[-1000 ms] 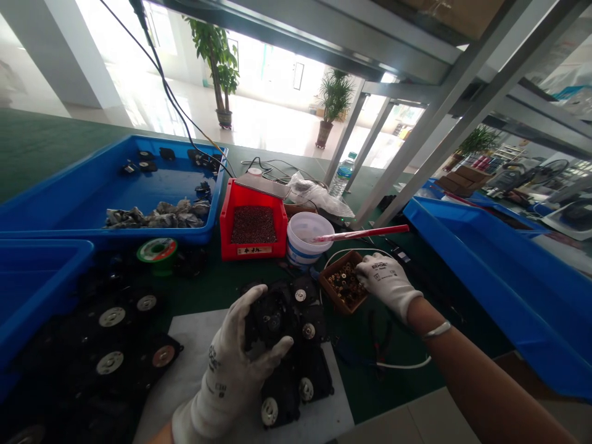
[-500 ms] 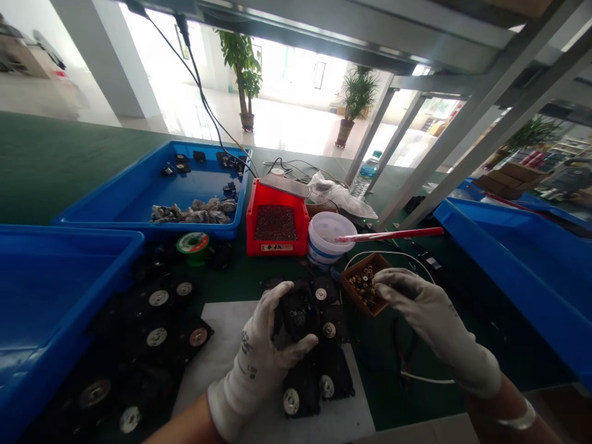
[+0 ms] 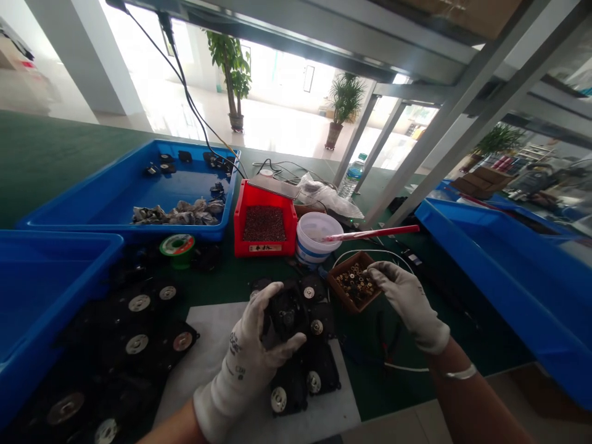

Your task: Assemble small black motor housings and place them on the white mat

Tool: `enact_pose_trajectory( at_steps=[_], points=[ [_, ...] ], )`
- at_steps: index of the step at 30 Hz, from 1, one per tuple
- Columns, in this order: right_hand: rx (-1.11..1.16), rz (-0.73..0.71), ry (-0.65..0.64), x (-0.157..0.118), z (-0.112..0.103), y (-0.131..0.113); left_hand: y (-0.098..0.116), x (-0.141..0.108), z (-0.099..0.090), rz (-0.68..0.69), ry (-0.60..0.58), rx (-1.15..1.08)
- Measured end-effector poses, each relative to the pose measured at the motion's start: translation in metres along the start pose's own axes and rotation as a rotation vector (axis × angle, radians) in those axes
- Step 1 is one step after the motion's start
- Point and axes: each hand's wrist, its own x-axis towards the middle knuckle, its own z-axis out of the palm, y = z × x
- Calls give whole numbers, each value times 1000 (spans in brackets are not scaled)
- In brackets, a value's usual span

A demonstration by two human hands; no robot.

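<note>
In the head view my left hand, in a white glove, has its thumb and fingers around the sides of a black housing. Beneath and beside it, several black parts with silver discs rest on a white sheet. At the right, my gloved right hand has its fingertips pinched together over the edge of a small brown box. Small brass-coloured pieces fill that box. Whatever lies between those fingertips is too small to make out.
Behind the hands stand a red bin of small dark pieces and a white tub with a red stick. Blue trays flank the table on both sides. More black disc parts lie left, near a green spool.
The camera view has shifted, so most things sit further left in the picture. My right hand stays at the small box, its fingertips now pinched closer together. My left hand keeps its grasp on the housing.
</note>
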Motion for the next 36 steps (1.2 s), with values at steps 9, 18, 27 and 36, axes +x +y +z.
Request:
enact_pose_trajectory(
  at_steps=[9,18,27,36],
  points=[
    [182,12,-68,-28,12,-26,0,0,-1,-14,-2,-41],
    [-405,-940,-78,-64,77,-55,0,-2,2,44,-14,-20],
    [-774,-1175,42,-61,90,-55,1,-5,0,87,-48,-69],
    [-846,-1182,-32,-65,84,-60,5,-4,-1,66,-61,-70]
  ],
)
